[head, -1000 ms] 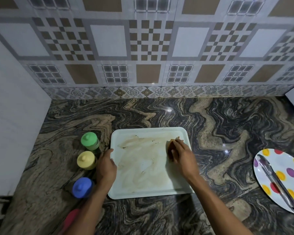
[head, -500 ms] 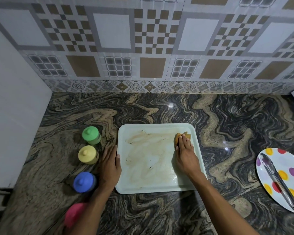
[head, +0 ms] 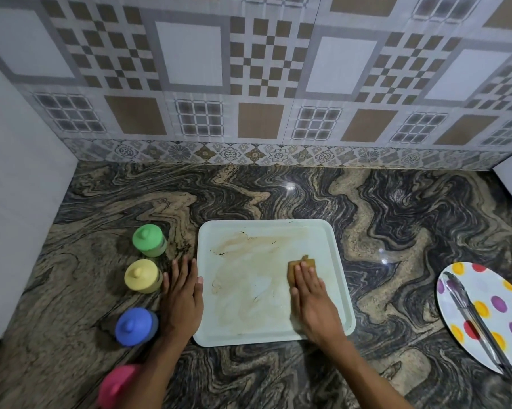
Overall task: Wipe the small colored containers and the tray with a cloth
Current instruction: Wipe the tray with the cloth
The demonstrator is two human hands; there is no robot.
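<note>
Marble counter (head: 278, 196) met patterned wall tiles (head: 257, 69) at twelve o'clock. On its smeared white tray (head: 266, 223) the right hand (head: 313, 302) pressed a brown cloth (head: 293, 265) with flat fingers (head: 304, 273); the left hand (head: 182, 299) lay flat at the tray's nine o'clock edge, near a yellow jar (head: 142, 276).

Home kitchen: tiled backsplash (head: 257, 84), granite countertop (head: 396, 216).

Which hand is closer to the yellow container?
Left. The left hand lies flat just beside the yellow container, at the tray edge; the right hand presses the cloth farther right, on the tray.
</note>
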